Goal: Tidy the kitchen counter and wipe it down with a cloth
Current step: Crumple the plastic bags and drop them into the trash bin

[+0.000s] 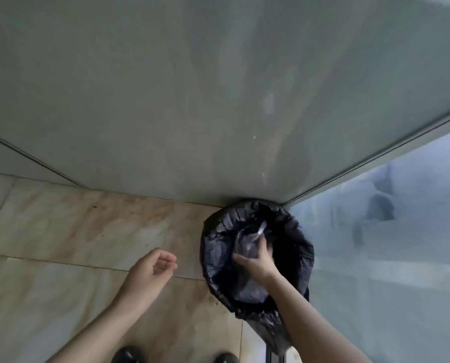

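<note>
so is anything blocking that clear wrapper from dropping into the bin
Nothing visible. The right hand holds the crumpled clear wrapper directly over the open mouth of the black-lined bin; the left hand hangs clear over the floor.

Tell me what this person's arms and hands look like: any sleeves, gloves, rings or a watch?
Both arms are bare as far as the head view shows, with no sleeves in sight. The left hand and the right hand wear no gloves, and no watch or bracelet shows at either wrist. No rings can be made out, though the picture is somewhat blurred. The only clothing visible is a pair of dark shiny shoes at the bottom edge.
</note>
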Demonstrator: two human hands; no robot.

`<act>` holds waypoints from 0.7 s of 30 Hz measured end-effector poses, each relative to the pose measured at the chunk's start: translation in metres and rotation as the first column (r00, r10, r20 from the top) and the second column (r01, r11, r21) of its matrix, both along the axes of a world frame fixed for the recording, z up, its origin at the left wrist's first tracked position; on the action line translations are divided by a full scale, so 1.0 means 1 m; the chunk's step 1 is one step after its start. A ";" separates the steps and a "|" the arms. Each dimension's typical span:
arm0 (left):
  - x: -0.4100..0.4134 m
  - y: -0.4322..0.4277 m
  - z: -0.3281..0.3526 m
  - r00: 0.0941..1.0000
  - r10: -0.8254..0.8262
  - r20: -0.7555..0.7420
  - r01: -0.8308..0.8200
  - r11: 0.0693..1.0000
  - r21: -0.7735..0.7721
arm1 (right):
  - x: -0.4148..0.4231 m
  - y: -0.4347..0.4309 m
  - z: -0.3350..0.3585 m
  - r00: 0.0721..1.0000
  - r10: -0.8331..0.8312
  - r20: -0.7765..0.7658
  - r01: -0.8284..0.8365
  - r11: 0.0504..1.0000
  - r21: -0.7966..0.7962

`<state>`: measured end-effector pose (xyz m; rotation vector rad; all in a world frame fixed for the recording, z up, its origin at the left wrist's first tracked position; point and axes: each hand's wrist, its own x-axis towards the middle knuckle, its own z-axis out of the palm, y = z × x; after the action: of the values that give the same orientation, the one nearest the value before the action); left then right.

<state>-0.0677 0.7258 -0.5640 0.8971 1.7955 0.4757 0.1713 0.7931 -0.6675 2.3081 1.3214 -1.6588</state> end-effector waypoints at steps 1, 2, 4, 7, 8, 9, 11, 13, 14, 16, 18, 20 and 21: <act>-0.001 -0.003 0.015 0.999 0.030 0.016 -0.030 0.999 -0.013 | -0.004 -0.005 0.023 1.000 -0.023 -0.012 0.024 0.998 0.057; -0.002 -0.007 0.033 0.998 0.056 0.030 -0.055 0.998 -0.019 | -0.008 -0.012 0.049 0.999 -0.032 -0.004 0.032 0.993 0.114; -0.003 -0.016 0.081 0.993 0.105 0.058 -0.103 0.994 -0.035 | -0.015 -0.028 0.110 0.998 -0.055 0.023 0.049 0.979 0.196; -0.009 -0.031 0.171 0.986 0.152 0.068 -0.147 0.987 -0.066 | -0.028 -0.050 0.221 0.999 -0.036 -0.020 0.038 0.988 0.149; -0.012 -0.036 0.201 0.984 0.165 0.071 -0.160 0.985 -0.065 | -0.034 -0.055 0.257 0.999 -0.016 -0.048 0.021 0.993 0.120; -0.015 -0.043 0.231 0.981 0.179 0.077 -0.176 0.983 -0.055 | -0.039 -0.060 0.295 0.997 0.012 -0.071 -0.004 0.994 0.109; -0.022 -0.057 0.291 0.974 0.213 0.083 -0.214 0.977 0.000 | -0.054 -0.065 0.367 0.990 0.099 -0.098 -0.084 0.985 0.151; -0.031 -0.072 0.347 0.962 0.262 0.077 -0.268 0.961 0.071 | -0.073 -0.071 0.431 0.965 0.239 -0.104 -0.210 0.949 0.235; -0.035 -0.081 0.371 0.956 0.287 0.066 -0.293 0.951 0.100 | -0.083 -0.076 0.457 0.944 0.316 -0.100 -0.277 0.917 0.286; -0.045 -0.101 0.411 0.939 0.341 0.048 -0.345 0.928 0.143 | -0.108 -0.084 0.501 0.884 0.460 -0.089 -0.400 0.840 0.365; -0.060 -0.124 0.440 0.904 0.426 0.048 -0.427 0.884 0.190 | -0.140 -0.091 0.535 0.780 0.622 -0.071 -0.540 0.726 0.427; -0.078 -0.149 0.464 0.862 0.505 0.046 -0.500 0.833 0.237 | -0.177 -0.097 0.562 0.667 0.743 -0.055 -0.636 0.607 0.476; -0.087 -0.166 0.474 0.840 0.542 0.040 -0.533 0.809 0.248 | -0.197 -0.102 0.575 0.613 0.788 -0.049 -0.673 0.554 0.491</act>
<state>-0.1550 0.5598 -0.0896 0.5418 2.0468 1.0787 -0.0261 0.6914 -0.0921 1.2354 2.4733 -1.4551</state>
